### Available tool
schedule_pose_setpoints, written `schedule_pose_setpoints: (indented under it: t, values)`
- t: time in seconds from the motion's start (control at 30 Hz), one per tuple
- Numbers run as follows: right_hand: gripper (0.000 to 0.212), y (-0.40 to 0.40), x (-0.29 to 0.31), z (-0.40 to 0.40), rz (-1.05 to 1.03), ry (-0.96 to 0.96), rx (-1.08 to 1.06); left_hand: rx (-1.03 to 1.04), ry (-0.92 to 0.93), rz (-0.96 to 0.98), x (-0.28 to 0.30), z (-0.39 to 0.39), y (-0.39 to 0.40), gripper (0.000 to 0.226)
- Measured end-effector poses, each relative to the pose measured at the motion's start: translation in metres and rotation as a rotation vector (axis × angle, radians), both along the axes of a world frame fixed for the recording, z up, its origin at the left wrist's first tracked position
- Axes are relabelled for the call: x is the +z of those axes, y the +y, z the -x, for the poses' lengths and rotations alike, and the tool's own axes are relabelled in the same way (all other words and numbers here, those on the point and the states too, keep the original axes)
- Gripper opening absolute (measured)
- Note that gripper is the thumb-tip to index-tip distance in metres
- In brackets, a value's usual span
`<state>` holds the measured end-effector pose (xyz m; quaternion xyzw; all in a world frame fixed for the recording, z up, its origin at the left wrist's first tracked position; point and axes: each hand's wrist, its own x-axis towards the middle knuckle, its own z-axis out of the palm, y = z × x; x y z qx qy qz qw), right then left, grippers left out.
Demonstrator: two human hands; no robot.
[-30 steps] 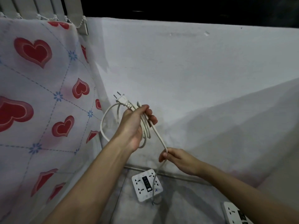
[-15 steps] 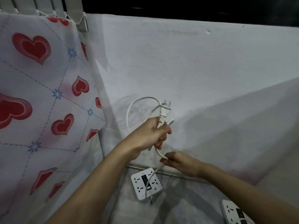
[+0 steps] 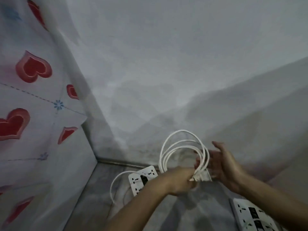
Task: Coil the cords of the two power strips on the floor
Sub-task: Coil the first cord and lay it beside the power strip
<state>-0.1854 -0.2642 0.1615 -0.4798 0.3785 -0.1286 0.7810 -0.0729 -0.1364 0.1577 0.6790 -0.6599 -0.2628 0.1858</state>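
Left hand (image 3: 180,183) is gripping the bundled cord loops (image 3: 180,147) at their base; right hand (image 3: 220,161), fingers spread and released, is touching the loops at 3 o'clock. Loops are standing toward 12; first power strip (image 3: 141,180) is lying at 9, slack trailing; second power strip (image 3: 250,214) is waiting at 5, nearer the right arm.

Single head-worn view, looking forward and down into a room corner.
The wide-angle camera sits close above both forearms, facing the corner where the floor (image 3: 191,212) meets the grey wall (image 3: 166,72) and a heart-patterned cloth (image 3: 33,114) at left; motion blur softens detail.
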Motion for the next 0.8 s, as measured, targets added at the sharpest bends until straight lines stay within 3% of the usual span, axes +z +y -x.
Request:
schedule_pose_setpoints:
  t: [0.17,0.3,0.43,0.5,0.63,0.8]
  values:
    - [0.021,-0.011,-0.113,0.008,0.295,0.252,-0.038,-0.040,-0.099,-0.161,-0.089,0.006,-0.022,0.024]
    - [0.024,-0.022,-0.176,0.008,0.252,0.341,-0.064,-0.047,-0.137,0.038,-0.162,-0.013,-0.015,0.036]
    - [0.021,-0.025,-0.221,0.007,0.239,0.417,-0.073,0.163,-0.284,0.210,-0.217,-0.047,0.012,0.069]
    - [0.023,-0.026,-0.239,0.003,0.235,0.451,-0.073,0.253,-0.382,0.091,-0.244,-0.056,0.030,0.074]
    - [0.024,-0.023,-0.272,-0.003,0.319,0.559,-0.042,0.389,-0.406,-0.084,-0.288,-0.054,0.058,0.070]
    - [0.014,-0.016,-0.289,-0.010,0.552,0.740,0.049,0.486,-0.410,-0.102,-0.308,-0.043,0.055,0.078]
